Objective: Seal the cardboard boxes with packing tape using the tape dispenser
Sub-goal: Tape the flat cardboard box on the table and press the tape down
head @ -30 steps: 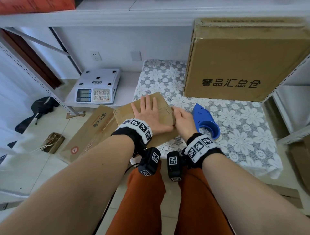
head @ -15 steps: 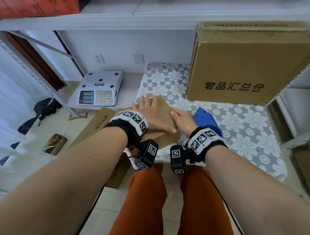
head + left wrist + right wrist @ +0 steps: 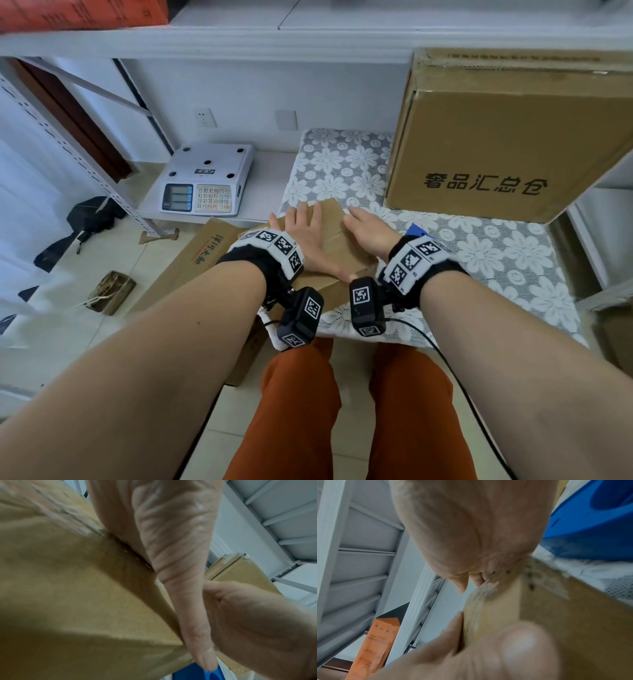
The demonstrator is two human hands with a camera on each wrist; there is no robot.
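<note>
A small cardboard box (image 3: 334, 236) lies at the near left corner of the table, clear tape along its top seam. My left hand (image 3: 308, 234) lies flat on its top, fingers straight, and its thumb (image 3: 193, 615) runs along the box's right edge. My right hand (image 3: 368, 229) rests on the box's right side, fingertips (image 3: 476, 578) touching the taped top edge. The blue tape dispenser (image 3: 416, 230) lies on the cloth just right of the box, mostly hidden behind my right wrist. It shows large in the right wrist view (image 3: 594, 520). Neither hand holds it.
A big cardboard box (image 3: 513, 144) with printed characters stands at the back right on the flowered tablecloth (image 3: 496, 253). A white scale (image 3: 209, 185) sits on a low shelf to the left. Flat cardboard (image 3: 202, 253) leans by the table's left side. A shelf board runs overhead.
Both hands stay pressed on the small box and shift little. My right wrist now covers most of the blue dispenser, which showed fully a second ago.
</note>
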